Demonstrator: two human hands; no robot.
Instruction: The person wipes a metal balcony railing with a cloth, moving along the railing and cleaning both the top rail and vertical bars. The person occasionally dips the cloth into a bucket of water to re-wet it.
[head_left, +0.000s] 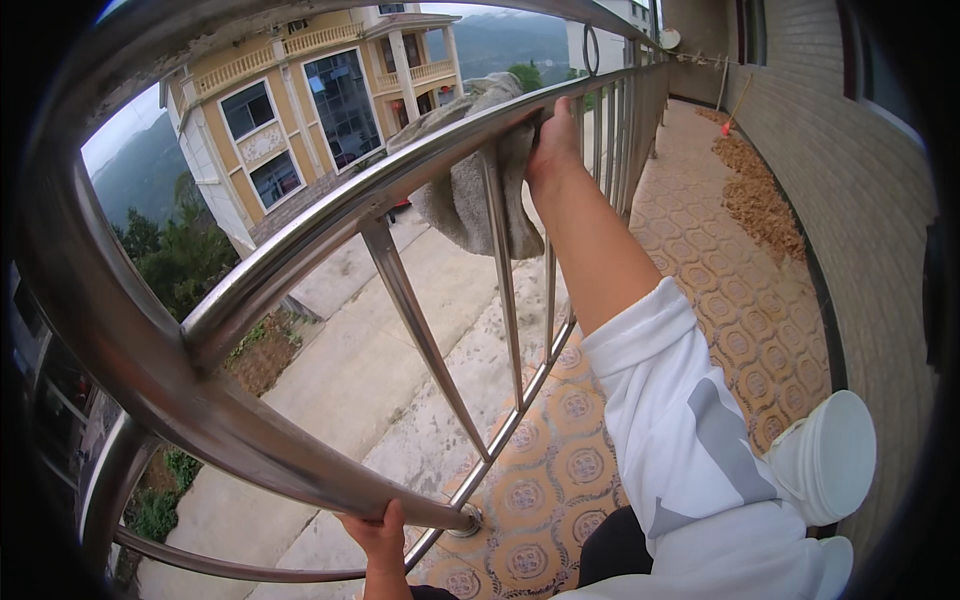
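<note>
My right hand (556, 146) reaches far along a stainless steel railing and grips a grey cloth (469, 199) against the horizontal rail (300, 255). The cloth looks like a towel; it bulges above the rail and hangs down on the outer side, behind the thin upright bars (502, 277). Low in the view, my left hand (379, 529) is closed around the thick round post (285, 465) of the railing, close to its base on the floor. Most of the fingers of both hands are hidden.
White buckets (832, 457) stand at my right on the patterned tile floor (577, 457). A pile of brown dried material (757, 187) lies along the wall (847, 195), near a red-headed long-handled tool (735, 109). Beyond the railing lie a concrete road (352, 352) and a yellow building (281, 112).
</note>
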